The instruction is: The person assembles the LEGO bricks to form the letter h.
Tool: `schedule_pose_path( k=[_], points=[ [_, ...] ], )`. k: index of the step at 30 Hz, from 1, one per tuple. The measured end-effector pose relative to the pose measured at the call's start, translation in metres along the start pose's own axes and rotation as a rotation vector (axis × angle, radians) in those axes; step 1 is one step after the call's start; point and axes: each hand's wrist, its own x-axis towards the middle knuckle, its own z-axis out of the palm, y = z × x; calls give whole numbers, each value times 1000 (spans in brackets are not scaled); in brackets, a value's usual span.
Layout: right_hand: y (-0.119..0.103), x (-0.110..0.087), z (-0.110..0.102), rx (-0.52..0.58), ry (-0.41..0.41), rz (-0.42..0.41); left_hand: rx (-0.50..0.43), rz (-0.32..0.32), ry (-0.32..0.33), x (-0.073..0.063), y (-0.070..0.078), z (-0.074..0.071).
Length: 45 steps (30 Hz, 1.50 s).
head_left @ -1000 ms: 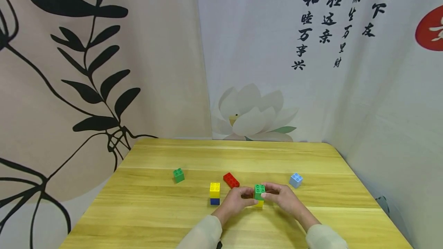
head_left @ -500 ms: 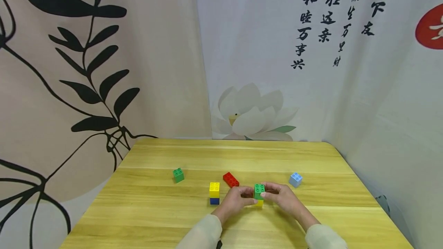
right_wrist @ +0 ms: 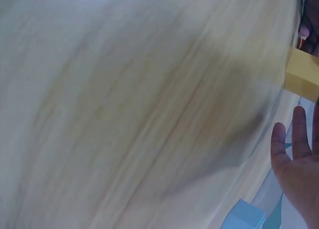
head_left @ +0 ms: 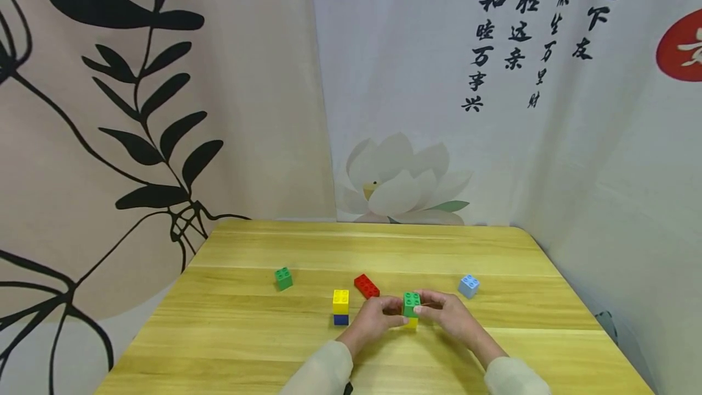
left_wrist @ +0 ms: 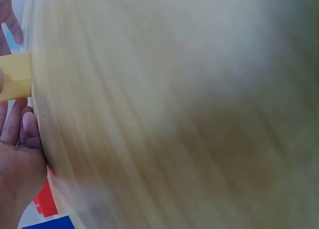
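Observation:
In the head view, a green toy building brick sits on top of a yellow brick near the middle of the wooden table. From the right, my right hand pinches the green brick, thumb across its front face. My left hand holds the stack's left side, with its thumb low by the yellow brick. Both wrist views show the yellow brick at the frame edge beside the fingers; the little finger and ring finger of the right hand stretch out free of it.
Left of the hands stands a yellow brick on a dark blue brick. A red brick lies behind the left hand. Another green brick is farther left, and a light blue brick is right, on the table.

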Motion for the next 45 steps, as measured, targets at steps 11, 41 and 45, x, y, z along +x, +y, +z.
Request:
schedule_pose_path(
  k=[11,41,45],
  points=[
    [0,-3,3,18,19,9,33,6,-7,-3,6,1],
    [-6,-10,11,44,61,21,48,-27,13,-10,32,-13],
    [-11,-10,10,14,81,38,47,6,18,-9,39,-16]
  ],
)
